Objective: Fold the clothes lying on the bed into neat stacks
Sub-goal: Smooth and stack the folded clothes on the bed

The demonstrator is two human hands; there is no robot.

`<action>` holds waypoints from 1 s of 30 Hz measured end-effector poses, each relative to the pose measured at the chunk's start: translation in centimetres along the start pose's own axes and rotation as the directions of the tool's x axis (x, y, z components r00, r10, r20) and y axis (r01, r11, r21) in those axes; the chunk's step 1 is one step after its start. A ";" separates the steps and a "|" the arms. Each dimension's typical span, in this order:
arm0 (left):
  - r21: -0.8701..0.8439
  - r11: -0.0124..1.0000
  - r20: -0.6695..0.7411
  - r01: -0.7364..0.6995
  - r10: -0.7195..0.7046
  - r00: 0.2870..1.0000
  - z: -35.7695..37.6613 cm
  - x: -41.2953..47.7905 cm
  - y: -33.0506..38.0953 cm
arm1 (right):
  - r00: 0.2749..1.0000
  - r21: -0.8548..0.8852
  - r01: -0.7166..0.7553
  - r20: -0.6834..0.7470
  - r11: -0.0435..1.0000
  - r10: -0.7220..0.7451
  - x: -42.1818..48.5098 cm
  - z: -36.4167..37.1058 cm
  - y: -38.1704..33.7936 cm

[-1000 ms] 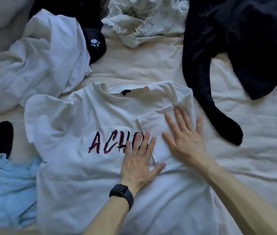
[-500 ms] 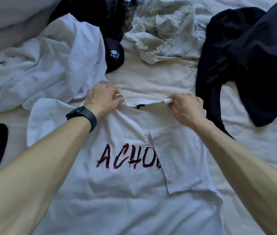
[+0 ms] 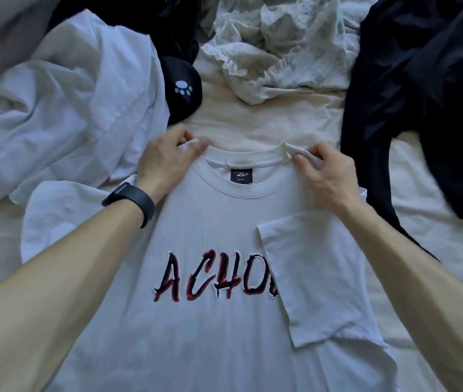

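While the soft white T-shirt (image 3: 219,222) lies flat across the middle of the bed (image 3: 253,120), one sleeve (image 3: 318,273) folded inward over raised red-and-black lettering (image 3: 213,278), the left hand (image 3: 165,159) and right hand (image 3: 326,176) each pinch its ribbed collar (image 3: 241,162), fingers (image 3: 299,159) curled on cloth. Crumpled lace (image 3: 281,46) lies beyond.

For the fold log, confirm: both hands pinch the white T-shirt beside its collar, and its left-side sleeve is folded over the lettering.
Wrong side. In the head view the left hand and right hand pinch the white T-shirt beside its collar, but the right-side sleeve is folded over the lettering; the left-side sleeve lies flat.
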State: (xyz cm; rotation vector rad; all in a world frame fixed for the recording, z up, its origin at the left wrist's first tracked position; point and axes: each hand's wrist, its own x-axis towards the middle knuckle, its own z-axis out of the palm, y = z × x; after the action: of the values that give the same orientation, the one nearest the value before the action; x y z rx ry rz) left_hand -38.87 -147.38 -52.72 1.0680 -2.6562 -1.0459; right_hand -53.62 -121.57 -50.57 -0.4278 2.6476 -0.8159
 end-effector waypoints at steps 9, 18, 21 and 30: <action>0.483 0.876 -0.095 -0.004 0.057 0.994 1.6 -3.5 2.3 | 0.959 -0.343 0.007 -0.263 0.939 -0.103 -3.5 2.9 0.0; 0.551 0.824 0.181 -0.133 0.038 0.983 4.8 -18.6 -0.7 | 0.979 -0.457 0.173 0.180 0.872 -0.100 -12.5 8.2 0.6; 0.557 0.821 0.200 -0.127 0.016 0.980 5.4 -18.0 -1.0 | 0.984 -0.495 0.147 0.162 0.856 -0.075 -12.2 8.8 0.9; 0.101 0.995 -0.435 -0.017 0.060 0.898 -7.6 -20.3 -4.4 | 0.971 -0.363 0.225 0.157 0.904 -0.178 -14.3 7.1 -10.6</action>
State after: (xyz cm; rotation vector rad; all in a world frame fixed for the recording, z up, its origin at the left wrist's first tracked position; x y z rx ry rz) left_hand -18.62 -140.91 -46.51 1.1069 -2.3635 -0.5851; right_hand -36.04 -127.98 -46.63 -0.8356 2.6731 -0.3085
